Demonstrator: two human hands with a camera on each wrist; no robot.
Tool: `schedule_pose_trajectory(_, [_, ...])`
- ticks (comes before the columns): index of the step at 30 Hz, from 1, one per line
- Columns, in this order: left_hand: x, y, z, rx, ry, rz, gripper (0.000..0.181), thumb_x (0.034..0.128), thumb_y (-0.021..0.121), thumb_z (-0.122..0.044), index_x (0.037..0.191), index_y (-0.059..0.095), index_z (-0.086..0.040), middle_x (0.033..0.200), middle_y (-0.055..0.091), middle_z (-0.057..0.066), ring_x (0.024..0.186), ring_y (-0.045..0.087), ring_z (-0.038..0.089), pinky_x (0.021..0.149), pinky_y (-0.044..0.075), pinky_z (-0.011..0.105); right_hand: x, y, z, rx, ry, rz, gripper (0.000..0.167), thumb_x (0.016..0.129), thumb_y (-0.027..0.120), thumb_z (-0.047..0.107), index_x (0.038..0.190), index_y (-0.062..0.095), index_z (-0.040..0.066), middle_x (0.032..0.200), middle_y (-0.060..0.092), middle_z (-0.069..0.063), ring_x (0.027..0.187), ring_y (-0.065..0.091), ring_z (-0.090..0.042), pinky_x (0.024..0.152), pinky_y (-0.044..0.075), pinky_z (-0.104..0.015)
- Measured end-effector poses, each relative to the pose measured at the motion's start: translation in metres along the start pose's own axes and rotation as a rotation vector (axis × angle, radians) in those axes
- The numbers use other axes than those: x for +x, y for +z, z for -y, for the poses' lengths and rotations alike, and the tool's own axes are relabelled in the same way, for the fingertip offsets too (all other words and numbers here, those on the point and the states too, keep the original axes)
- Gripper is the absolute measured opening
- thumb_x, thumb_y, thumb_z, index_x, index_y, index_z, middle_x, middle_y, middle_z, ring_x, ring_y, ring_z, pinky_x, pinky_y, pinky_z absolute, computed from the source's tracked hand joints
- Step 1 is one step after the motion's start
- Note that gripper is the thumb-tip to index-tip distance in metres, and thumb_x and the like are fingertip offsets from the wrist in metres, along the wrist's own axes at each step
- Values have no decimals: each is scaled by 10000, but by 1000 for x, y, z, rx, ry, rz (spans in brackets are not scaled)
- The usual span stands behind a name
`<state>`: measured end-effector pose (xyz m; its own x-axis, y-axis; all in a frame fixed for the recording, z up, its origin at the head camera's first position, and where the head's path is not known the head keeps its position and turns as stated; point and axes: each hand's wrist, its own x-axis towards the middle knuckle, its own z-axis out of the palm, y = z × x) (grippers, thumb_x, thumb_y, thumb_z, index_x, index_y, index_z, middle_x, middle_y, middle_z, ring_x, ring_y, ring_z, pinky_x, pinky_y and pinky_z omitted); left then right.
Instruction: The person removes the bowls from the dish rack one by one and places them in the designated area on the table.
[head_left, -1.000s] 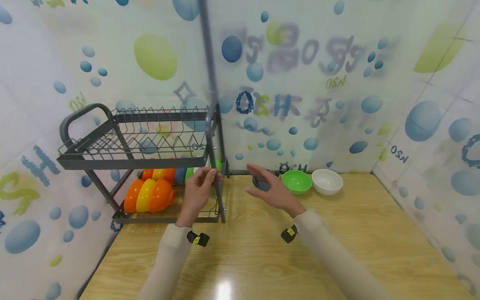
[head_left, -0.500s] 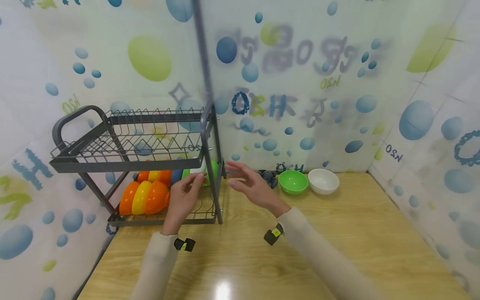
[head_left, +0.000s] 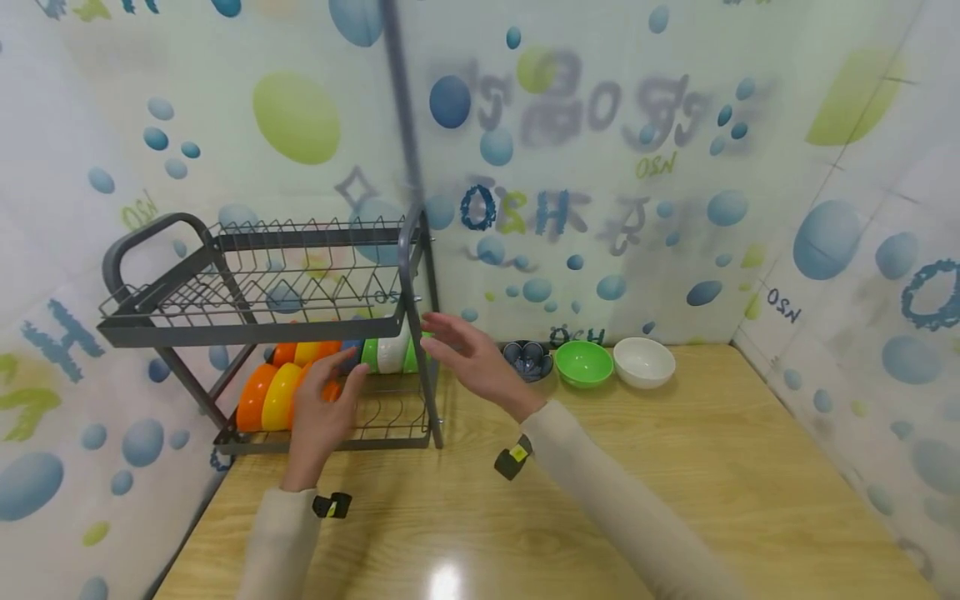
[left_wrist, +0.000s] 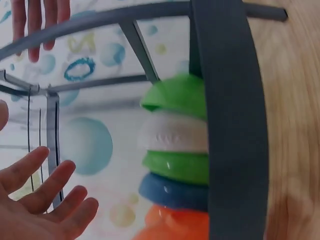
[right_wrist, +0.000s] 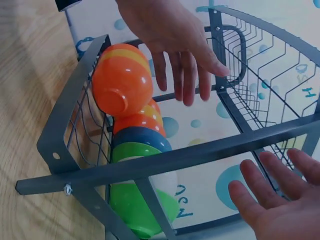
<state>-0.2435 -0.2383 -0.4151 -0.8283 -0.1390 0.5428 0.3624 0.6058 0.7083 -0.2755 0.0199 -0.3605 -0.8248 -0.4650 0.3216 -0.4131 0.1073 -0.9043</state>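
Note:
A two-tier dark grey dish rack [head_left: 251, 335] stands at the left, with bowls on edge on its lower tier. My left hand [head_left: 324, 421] is in front of the near row, its fingers spread and holding nothing. Behind it, an orange bowl [head_left: 255, 398] and a yellow bowl [head_left: 278, 400] show, with another orange one partly hidden. In the back row are a blue bowl [left_wrist: 175, 192], a white bowl [left_wrist: 175, 132] and a green bowl [left_wrist: 180, 95], among others. My right hand [head_left: 480, 365] hovers by the rack's right post, fingers extended, with nothing in it.
Along the wall right of the rack stand a dark flower-shaped bowl [head_left: 528, 360], a green bowl [head_left: 584, 364] and a white bowl [head_left: 644, 363]. The rack's upper tier [head_left: 300, 287] overhangs the lower bowls. A wooden table [head_left: 637, 467] carries everything.
My left hand has drawn left and down from the green and white bowls, and its fingers have spread. My right hand has shifted left toward the rack, uncovering the dark bowl.

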Motion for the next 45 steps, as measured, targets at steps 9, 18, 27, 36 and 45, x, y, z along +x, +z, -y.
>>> schedule_pose_trajectory(9, [-4, -23, 22, 136, 41, -150, 427, 988, 704, -230, 1353, 627, -21, 1396, 599, 244, 1321, 499, 453, 1082, 401, 670, 12, 12, -2, -12, 49, -47, 475, 1037, 592, 437, 1440, 580, 186, 1391, 661, 5, 1261, 643, -169, 1074, 529, -393])
schedule_pose_trajectory(18, [-10, -33, 38, 198, -70, -103, 516, 1007, 675, -317, 1427, 572, -36, 1434, 562, 242, 1301, 512, 445, 1061, 433, 653, 14, 15, -3, -113, -4, -95, 299, 1038, 611, 365, 1212, 736, 158, 1140, 775, 28, 1024, 722, -98, 897, 599, -295])
schedule_pose_trajectory(27, [-9, -38, 43, 237, -244, -115, 507, 1040, 618, -288, 1451, 536, -3, 1339, 623, 305, 1153, 638, 483, 976, 536, 610, 16, 17, -2, -188, -52, -114, 238, 1035, 614, 328, 1138, 758, 169, 1079, 788, -4, 964, 735, -114, 833, 600, -263])
schedule_pose_trajectory(36, [-6, -40, 46, 302, -442, 12, 439, 1095, 489, -230, 1408, 544, 72, 1262, 627, 313, 1057, 597, 422, 905, 551, 561, 16, 21, -3, -244, -100, -150, 233, 1042, 605, 314, 1120, 751, 150, 1075, 791, -14, 983, 750, -128, 832, 616, -314])
schedule_pose_trajectory(45, [-3, -39, 51, 309, -444, -4, 343, 1085, 482, -144, 1301, 607, 91, 1186, 658, 303, 846, 558, 342, 600, 455, 299, 15, 23, -4, -237, -88, -149, 256, 1049, 589, 332, 1133, 744, 146, 1076, 787, -1, 1000, 745, -125, 819, 611, -280])
